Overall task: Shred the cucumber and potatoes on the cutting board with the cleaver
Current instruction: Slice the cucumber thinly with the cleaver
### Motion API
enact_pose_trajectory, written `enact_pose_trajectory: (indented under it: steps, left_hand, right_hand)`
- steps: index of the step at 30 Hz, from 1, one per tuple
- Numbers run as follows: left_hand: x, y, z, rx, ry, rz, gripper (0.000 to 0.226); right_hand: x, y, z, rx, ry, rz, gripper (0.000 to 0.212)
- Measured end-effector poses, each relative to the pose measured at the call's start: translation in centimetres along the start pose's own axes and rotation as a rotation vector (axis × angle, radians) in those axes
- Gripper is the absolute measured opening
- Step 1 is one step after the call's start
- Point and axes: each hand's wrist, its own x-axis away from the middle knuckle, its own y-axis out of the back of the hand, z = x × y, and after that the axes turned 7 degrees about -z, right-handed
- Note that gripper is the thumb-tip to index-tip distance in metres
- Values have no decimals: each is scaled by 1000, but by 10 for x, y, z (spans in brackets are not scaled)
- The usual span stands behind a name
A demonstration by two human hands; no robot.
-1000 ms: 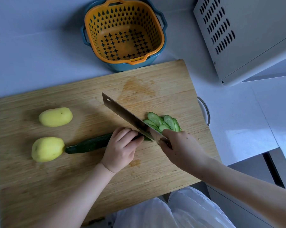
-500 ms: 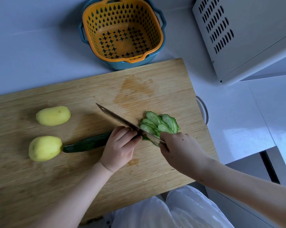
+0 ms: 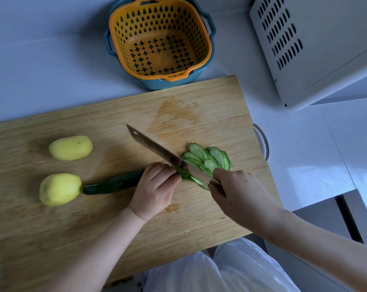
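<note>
A dark green cucumber (image 3: pixel 113 183) lies across the wooden cutting board (image 3: pixel 94 228). My left hand (image 3: pixel 155 190) holds its cut end down with curled fingers. My right hand (image 3: pixel 239 194) grips the handle of the cleaver (image 3: pixel 157 149), whose blade slants over the cucumber's cut end right beside my left knuckles. Several thin cucumber slices (image 3: pixel 210 159) fan out just right of the blade. Two peeled yellow potatoes rest on the board's left side, one (image 3: pixel 70 147) farther back and one (image 3: pixel 60 189) touching the cucumber's tip.
An orange colander set in a blue bowl (image 3: pixel 160 42) stands behind the board. A grey vented appliance (image 3: pixel 317 45) fills the back right. A round metal rim (image 3: pixel 263 142) peeks out at the board's right edge. The counter drops off at the right front.
The cleaver dropped into the cucumber half a second ago and is now raised again with more blade showing. The pile of slices has grown slightly. My left hand stays on the cucumber.
</note>
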Motion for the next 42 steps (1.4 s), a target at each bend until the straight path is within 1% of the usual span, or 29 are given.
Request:
enact_pose_trajectory:
  steps: [3, 9, 15, 18, 20, 24, 31, 33, 38, 42]
  left_hand:
    - [1, 0, 0, 0, 1, -3, 10]
    - [-1, 0, 0, -2, 2, 11, 5]
    - [-3, 4, -2, 12, 3, 54, 6]
    - [-5, 5, -3, 12, 13, 52, 9]
    - [-4, 6, -3, 20, 17, 47, 10]
    - [-4, 5, -4, 20, 12, 52, 7]
    - [-4, 5, -4, -3, 4, 48, 7]
    - [-5, 6, -5, -11, 8, 55, 4]
    - [-12, 8, -10, -22, 93, 98, 16]
    - [-22, 7, -18, -32, 210, 100, 24]
  right_hand:
    - [4, 0, -1, 44, 26, 34, 22]
    - [-1, -2, 3, 66, 36, 36, 19]
    - [-22, -26, 17, 49, 7, 30, 15]
    - [-25, -32, 16, -2, -9, 12, 18]
    - [-26, -31, 11, -92, -45, 11, 21]
    - [-25, -18, 1, -224, -110, -7, 21]
    - [-13, 0, -10, -252, -98, -86, 28]
    - [-8, 3, -11, -260, -94, -107, 30]
    - [-3, 8, -11, -287, -79, -152, 27]
    - [-4, 10, -15, -370, -118, -135, 26]
